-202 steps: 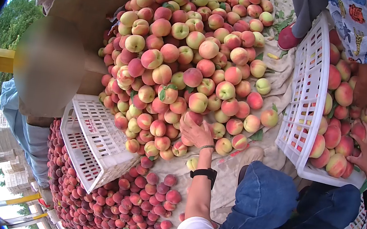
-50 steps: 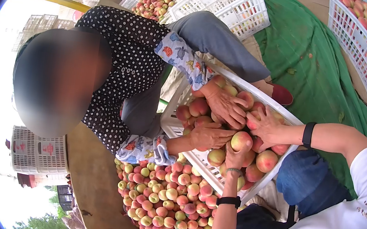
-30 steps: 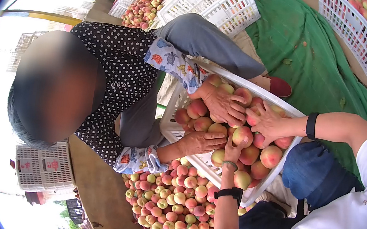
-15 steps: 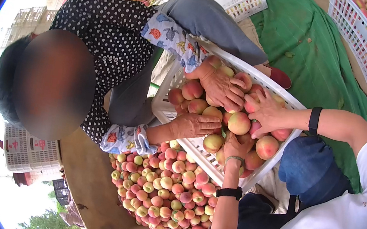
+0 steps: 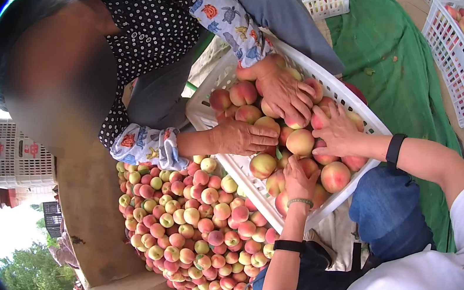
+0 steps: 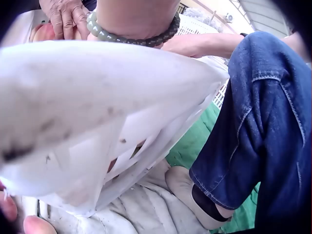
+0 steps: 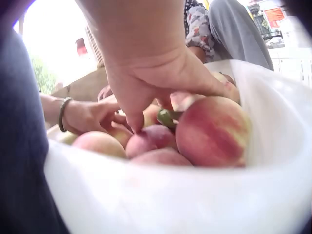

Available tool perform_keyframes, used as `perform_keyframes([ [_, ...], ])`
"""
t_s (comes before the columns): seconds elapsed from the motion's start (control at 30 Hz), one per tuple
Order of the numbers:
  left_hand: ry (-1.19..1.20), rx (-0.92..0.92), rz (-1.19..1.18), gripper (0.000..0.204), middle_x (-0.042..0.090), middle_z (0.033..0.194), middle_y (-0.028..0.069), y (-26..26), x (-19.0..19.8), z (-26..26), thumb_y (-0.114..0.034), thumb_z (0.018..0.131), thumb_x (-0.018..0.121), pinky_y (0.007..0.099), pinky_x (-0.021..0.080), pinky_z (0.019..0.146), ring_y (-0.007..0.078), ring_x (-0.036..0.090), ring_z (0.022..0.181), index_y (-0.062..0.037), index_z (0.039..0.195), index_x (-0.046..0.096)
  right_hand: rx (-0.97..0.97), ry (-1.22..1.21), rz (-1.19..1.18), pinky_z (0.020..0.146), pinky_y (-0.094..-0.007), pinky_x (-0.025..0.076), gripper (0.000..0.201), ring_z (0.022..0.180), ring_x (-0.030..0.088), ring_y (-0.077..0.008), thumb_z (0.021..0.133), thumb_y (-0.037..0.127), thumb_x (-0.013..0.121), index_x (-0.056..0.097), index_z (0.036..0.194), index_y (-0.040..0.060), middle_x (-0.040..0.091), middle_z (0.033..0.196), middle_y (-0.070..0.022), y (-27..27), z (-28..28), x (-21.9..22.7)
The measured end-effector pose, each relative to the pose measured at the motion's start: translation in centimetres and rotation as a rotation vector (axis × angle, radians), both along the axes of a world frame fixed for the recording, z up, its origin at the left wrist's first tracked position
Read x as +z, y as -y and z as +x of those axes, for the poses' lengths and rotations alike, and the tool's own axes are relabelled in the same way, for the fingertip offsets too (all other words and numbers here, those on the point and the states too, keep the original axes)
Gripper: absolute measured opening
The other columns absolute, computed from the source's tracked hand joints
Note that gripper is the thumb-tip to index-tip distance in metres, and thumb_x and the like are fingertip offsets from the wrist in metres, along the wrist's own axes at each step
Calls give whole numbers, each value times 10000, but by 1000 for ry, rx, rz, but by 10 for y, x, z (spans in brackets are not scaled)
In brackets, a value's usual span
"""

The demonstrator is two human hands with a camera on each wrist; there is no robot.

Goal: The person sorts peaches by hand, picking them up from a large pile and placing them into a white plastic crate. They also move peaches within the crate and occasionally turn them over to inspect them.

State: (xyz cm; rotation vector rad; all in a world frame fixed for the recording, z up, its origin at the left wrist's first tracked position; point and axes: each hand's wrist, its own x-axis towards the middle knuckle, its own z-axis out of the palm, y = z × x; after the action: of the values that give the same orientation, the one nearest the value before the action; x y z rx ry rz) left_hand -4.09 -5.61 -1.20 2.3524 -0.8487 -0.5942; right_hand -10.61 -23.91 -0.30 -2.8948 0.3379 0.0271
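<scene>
A white plastic crate (image 5: 221, 143) of large red-and-yellow peaches (image 5: 300, 142) stands tilted in the head view. My left hand (image 5: 300, 183), with a beaded bracelet, curls its fingers round a peach near the crate's near side; its own wrist view shows only the bracelet (image 6: 131, 36) above the crate rim, with the fingers hidden. My right hand (image 5: 337, 133) lies spread over peaches farther along. In the right wrist view one of its fingertips touches a dark red peach (image 7: 151, 139), beside a larger peach (image 7: 213, 130). Another person's two hands (image 5: 287, 96) rest on the peaches opposite.
A big pile of smaller peaches (image 5: 192, 216) lies below the crate. Another filled white crate (image 5: 462, 65) stands at the upper right, beyond a green cloth (image 5: 382, 65). The other person sits close on the left. My jeans-clad knee (image 5: 391, 218) is beside the crate.
Earlier my left hand was on the loose pile; now both hands are in the crate. Lately my left hand has slid off a pale peach, leaving it uncovered. My right hand stays nearly in place.
</scene>
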Motion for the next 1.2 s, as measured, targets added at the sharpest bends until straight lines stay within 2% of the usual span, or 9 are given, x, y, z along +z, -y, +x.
perform_keyframes([
  [0.23, 49, 70, -189, 794, 534, 1213, 238, 6, -4, -6, -102, 679, 802, 454, 406, 960, 416, 504, 1115, -13, 1308, 325, 16, 68, -6, 997, -531, 326, 470, 1181, 361, -459, 785, 575, 627, 720, 1048, 197, 324, 1458, -193, 2, -1, -12],
  [0.4, -66, 108, -125, 999, 465, 1297, 256, 15, 1, -1, -86, 682, 793, 456, 364, 1028, 422, 468, 1174, -38, 1461, 168, 40, -10, 46, 1002, -554, 317, 478, 1213, 334, -487, 795, 568, 621, 714, 1059, 180, 315, 1461, -200, 4, -2, 1],
  [0.67, -73, 66, -66, 1082, 429, 1364, 260, 16, 8, 5, -71, 657, 805, 430, 385, 1046, 408, 462, 1215, -79, 1494, 120, 105, -38, -16, 1002, -572, 317, 494, 1276, 286, -508, 795, 530, 638, 671, 1145, 183, 289, 1471, -214, 11, -7, 8],
  [0.77, -121, 86, -130, 1101, 420, 1382, 253, 14, 12, 5, -52, 641, 808, 409, 399, 1047, 403, 461, 1227, -77, 1496, 114, 131, 18, 13, 986, -564, 336, 489, 1250, 323, -487, 769, 440, 686, 639, 1177, 176, 327, 1430, -201, 14, -6, 12],
  [0.83, -100, 79, -135, 1107, 417, 1387, 249, 15, 12, 6, -43, 633, 809, 400, 402, 1050, 401, 461, 1231, -71, 1495, 116, 164, 38, 34, 979, -545, 349, 501, 1224, 375, -411, 723, 336, 730, 620, 1182, 166, 420, 1330, -169, 16, 0, 25],
  [0.97, -40, 59, -118, 1118, 421, 1352, 268, 11, -2, 4, -75, 604, 819, 401, 392, 1063, 403, 422, 1254, -27, 1484, 130, 225, -50, 255, 1080, -549, 260, 611, 1352, 293, -373, 687, 283, 753, 560, 1255, 162, 417, 1384, -136, 8, 29, 41],
  [1.03, 6, 57, -64, 1126, 423, 1335, 276, 10, -2, 2, -94, 596, 822, 402, 389, 1065, 405, 406, 1260, -10, 1480, 130, 537, 201, 37, 1003, -496, 338, 595, 1224, 418, -299, 691, 275, 754, 562, 1247, 186, 530, 1199, -86, 1, 38, 39],
  [1.13, 58, 78, -19, 1104, 427, 1303, 288, 11, 4, 0, -139, 591, 824, 401, 390, 1058, 410, 384, 1255, 25, 1462, 165, 599, 260, -98, 1025, -479, 327, 631, 1275, 396, -293, 688, 295, 761, 532, 1266, 187, 530, 1239, -52, -1, 45, 13],
  [1.2, -36, 139, -96, 1007, 315, 1391, 288, 9, 15, 1, -103, 618, 820, 426, 412, 1038, 438, 418, 1238, -10, 1427, 228, 593, 218, -133, 1040, -485, 312, 636, 1296, 382, -284, 689, 309, 761, 526, 1267, 186, 527, 1258, -42, 2, 49, 7],
])
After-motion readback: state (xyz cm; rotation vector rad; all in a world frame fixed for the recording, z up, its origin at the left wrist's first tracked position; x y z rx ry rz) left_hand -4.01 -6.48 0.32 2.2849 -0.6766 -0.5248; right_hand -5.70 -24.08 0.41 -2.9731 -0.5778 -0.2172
